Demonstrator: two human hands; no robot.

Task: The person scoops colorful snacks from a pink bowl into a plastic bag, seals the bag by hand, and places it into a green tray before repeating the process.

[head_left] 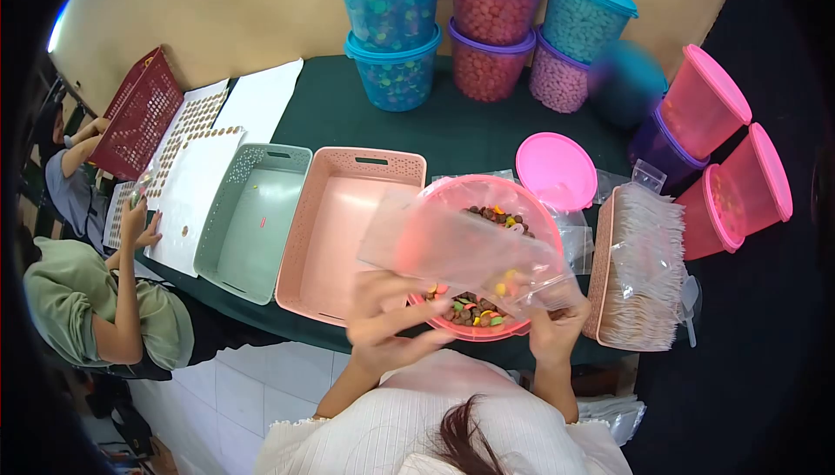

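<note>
My right hand [558, 329] is closed on one end of a clear plastic bag [461, 244], which stretches leftward over a round pink tub [515, 331]. My left hand [389, 325] has its fingers spread, just below the bag's left part and beside the tub's rim; it is slightly smeared by motion. Inside the tub lie brown, yellow, green and pink candy pieces [474, 310], partly covered by the bag. A few yellow pieces show near the bag's right part, close to my right hand.
Left of the tub stand a peach basket [344, 214] and a green basket [248, 244]. On the right are a basket of flat clear packets [644, 275], a spoon [690, 301] and a pink lid [557, 170]. Lidded candy tubs [391, 31] line the back. Two people [104, 301] sit at left.
</note>
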